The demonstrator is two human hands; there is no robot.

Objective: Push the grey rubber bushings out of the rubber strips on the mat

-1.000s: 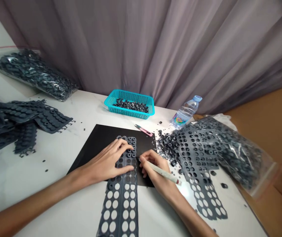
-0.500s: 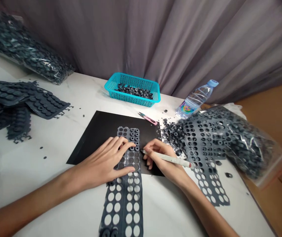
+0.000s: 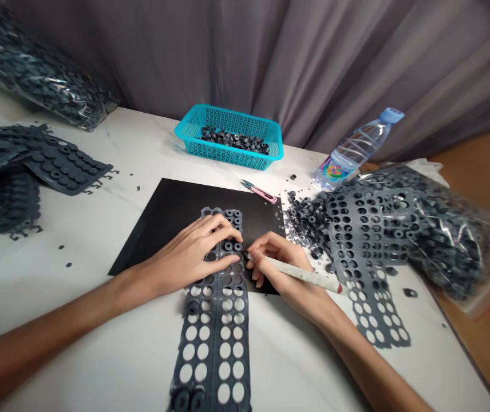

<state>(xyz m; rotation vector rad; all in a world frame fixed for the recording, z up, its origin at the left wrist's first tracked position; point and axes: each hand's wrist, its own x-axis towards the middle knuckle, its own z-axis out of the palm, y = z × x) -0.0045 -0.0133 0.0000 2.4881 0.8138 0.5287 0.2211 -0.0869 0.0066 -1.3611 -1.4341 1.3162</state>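
White table (image 3: 133, 355): surface is seen on both sides of the perforated strip's near half, between the forearms; the far edge is bordered by a grey curtain (image 3: 185, 57).
Perforated strip (image 3: 213, 349): far part is laid on the black mat (image 3: 154, 214); near part is carried past the mat's near edge, onto the table, toward the bottom of the view.
Left hand (image 3: 196, 246): laid flat across the strip, thumb and fingers held apart.
Right hand (image 3: 281, 260): clamped on one pen-shaped tool (image 3: 309, 273); the dark tip is held at the strip's right edge, contact cannot be told.
Room at left of mat: a strip of table is seen, with two dark discs (image 3: 65, 256) near the left forearm.
Rings at strip's near end: two counted.
Blue basket (image 3: 228, 157): one, beyond the mat; its small dark pieces cannot be counted.
Pink-handled snips (image 3: 264, 194): one, across the mat's far right corner.
Bottle (image 3: 356, 146): one, tilted.
Filled bags: two, one far left (image 3: 51, 80), one right (image 3: 455, 240).
Perforated sheet (image 3: 371, 277): one, partly over the right bag.
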